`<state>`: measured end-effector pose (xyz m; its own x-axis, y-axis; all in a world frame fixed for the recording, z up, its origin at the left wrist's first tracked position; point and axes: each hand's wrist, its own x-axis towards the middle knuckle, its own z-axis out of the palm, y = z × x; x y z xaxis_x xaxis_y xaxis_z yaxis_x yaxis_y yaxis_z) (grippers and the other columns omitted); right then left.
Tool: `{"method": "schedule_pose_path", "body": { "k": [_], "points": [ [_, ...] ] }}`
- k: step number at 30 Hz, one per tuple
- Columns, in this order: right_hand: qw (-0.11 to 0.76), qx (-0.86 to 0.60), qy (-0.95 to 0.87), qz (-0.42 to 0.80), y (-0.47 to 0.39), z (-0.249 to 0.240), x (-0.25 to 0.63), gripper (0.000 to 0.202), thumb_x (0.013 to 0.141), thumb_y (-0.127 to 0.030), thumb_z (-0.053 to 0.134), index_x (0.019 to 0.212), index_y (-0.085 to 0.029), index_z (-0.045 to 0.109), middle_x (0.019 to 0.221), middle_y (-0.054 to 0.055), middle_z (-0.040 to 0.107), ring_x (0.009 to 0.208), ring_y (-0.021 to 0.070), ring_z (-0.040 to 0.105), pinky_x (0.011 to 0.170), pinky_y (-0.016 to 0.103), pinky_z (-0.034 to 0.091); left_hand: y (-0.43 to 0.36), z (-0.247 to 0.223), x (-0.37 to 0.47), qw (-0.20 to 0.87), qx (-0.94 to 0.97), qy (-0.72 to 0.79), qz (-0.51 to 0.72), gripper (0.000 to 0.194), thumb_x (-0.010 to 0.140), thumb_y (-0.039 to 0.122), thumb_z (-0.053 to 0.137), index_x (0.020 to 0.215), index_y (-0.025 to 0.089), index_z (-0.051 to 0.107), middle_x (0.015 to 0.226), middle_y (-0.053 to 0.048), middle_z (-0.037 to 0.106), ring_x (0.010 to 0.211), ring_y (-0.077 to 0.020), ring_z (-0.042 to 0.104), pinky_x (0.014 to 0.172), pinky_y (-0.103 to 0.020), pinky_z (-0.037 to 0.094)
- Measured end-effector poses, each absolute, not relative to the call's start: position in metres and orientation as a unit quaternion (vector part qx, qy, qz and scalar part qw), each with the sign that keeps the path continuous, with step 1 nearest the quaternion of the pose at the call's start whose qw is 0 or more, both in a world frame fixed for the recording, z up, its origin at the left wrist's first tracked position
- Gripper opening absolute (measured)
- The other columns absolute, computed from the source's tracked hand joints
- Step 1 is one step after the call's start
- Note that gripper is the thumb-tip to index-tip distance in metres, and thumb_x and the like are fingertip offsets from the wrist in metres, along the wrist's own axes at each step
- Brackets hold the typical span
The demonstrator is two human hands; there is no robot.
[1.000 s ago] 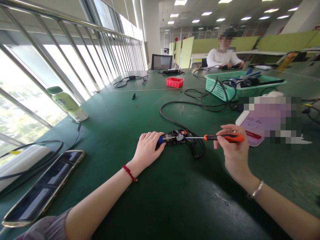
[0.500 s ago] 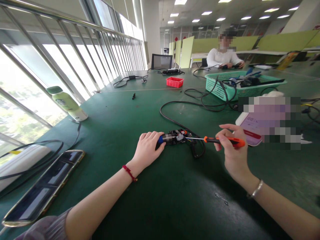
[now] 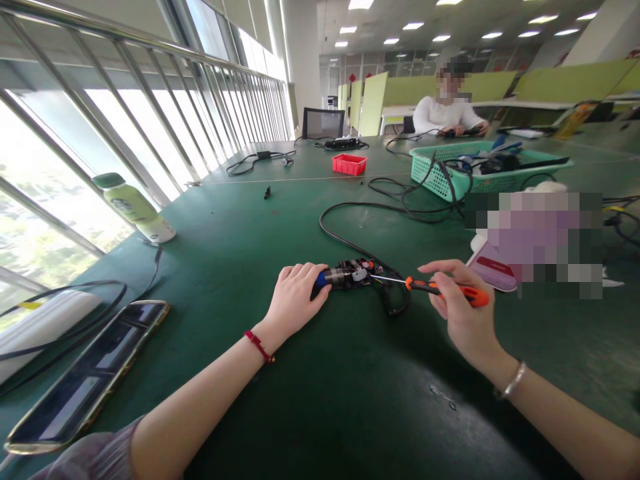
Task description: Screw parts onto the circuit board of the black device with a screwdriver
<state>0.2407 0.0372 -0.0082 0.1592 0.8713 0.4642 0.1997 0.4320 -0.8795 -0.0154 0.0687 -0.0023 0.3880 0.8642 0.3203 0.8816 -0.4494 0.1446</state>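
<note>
My left hand is closed over the blue end of a small opened electrical device, whose wires and inner parts show at its right end. It lies flat on the green table. In my right hand is an orange and black screwdriver, held near level by the handle. Its thin metal shaft points left, and the tip meets the device's exposed right end; what exactly it touches is too small to tell. A black cable loops from the device toward the back.
Behind stand a red bin and a green basket of tools and cables. A bottle and a phone lie left, beside the railing. Another phone is right. A person sits across the table.
The screwdriver's handle end has dipped slightly and my right hand has shifted a little, its forefinger reaching further left. My left hand and the device stay put.
</note>
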Motion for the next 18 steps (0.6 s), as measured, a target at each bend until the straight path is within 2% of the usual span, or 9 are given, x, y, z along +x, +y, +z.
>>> {"method": "schedule_pose_path", "body": {
  "k": [2,4,6,8,11,14,18],
  "points": [
    [0.616,-0.453,-0.598,0.240,0.0351,-0.0072,0.2387,0.012,0.081,-0.026,0.057,0.092,-0.021,0.058,0.053,-0.007,0.043,0.039,0.0080,0.039,0.037,0.023,0.032,0.0685,-0.0021,-0.0153,0.024,-0.832,-0.526,-0.176,0.032,0.088,0.035,0.043,0.114,0.019,0.051,0.105,-0.005,0.061,0.094,-0.0219,0.054,0.088,-0.040,0.037],
    [0.635,-0.440,-0.602,0.204,0.0359,-0.0062,0.2366,0.028,0.074,-0.022,0.062,0.100,-0.023,0.052,0.071,-0.003,0.052,0.051,0.0109,0.050,0.048,0.027,0.043,0.0684,-0.0020,-0.0152,0.022,-0.832,-0.526,-0.176,0.032,0.088,0.035,0.043,0.115,0.019,0.051,0.105,-0.005,0.061,0.095,-0.0220,0.055,0.088,-0.040,0.037],
    [0.644,-0.435,-0.602,0.184,0.0374,-0.0048,0.2352,0.039,0.069,-0.020,0.066,0.104,-0.024,0.048,0.083,0.000,0.053,0.062,0.0132,0.054,0.055,0.029,0.048,0.0684,-0.0019,-0.0151,0.020,-0.832,-0.526,-0.177,0.032,0.088,0.035,0.043,0.115,0.019,0.051,0.105,-0.005,0.061,0.095,-0.0220,0.055,0.089,-0.040,0.037],
    [0.635,-0.442,-0.607,0.183,0.0370,-0.0033,0.2346,0.037,0.069,-0.019,0.065,0.102,-0.024,0.048,0.078,-0.001,0.052,0.059,0.0125,0.052,0.053,0.028,0.046,0.0685,-0.0018,-0.0151,0.020,-0.831,-0.525,-0.180,0.032,0.088,0.035,0.043,0.115,0.019,0.051,0.104,-0.005,0.061,0.094,-0.0220,0.055,0.088,-0.040,0.038],
    [0.600,-0.461,-0.617,0.217,0.0326,-0.0013,0.2346,0.018,0.077,-0.022,0.060,0.094,-0.022,0.053,0.058,-0.006,0.045,0.044,0.0086,0.042,0.043,0.023,0.038,0.0684,-0.0018,-0.0151,0.024,-0.832,-0.523,-0.185,0.031,0.088,0.035,0.043,0.114,0.020,0.051,0.104,-0.005,0.061,0.094,-0.0219,0.055,0.088,-0.040,0.038],
    [0.575,-0.472,-0.624,0.241,0.0297,-0.0010,0.2339,0.007,0.081,-0.024,0.057,0.086,-0.021,0.055,0.052,-0.007,0.043,0.039,0.0075,0.040,0.040,0.023,0.035,0.0685,-0.0022,-0.0150,0.024,-0.833,-0.522,-0.185,0.032,0.088,0.034,0.042,0.115,0.020,0.051,0.105,-0.005,0.061,0.094,-0.0220,0.055,0.088,-0.040,0.038],
    [0.625,-0.443,-0.608,0.209,0.0343,-0.0026,0.2324,0.036,0.070,-0.018,0.067,0.101,-0.024,0.049,0.076,-0.001,0.053,0.061,0.0132,0.055,0.051,0.026,0.047,0.0691,-0.0033,-0.0156,0.021,-0.834,-0.519,-0.186,0.031,0.089,0.035,0.041,0.115,0.020,0.050,0.105,-0.005,0.061,0.094,-0.0221,0.055,0.088,-0.040,0.037]
  ]
}}
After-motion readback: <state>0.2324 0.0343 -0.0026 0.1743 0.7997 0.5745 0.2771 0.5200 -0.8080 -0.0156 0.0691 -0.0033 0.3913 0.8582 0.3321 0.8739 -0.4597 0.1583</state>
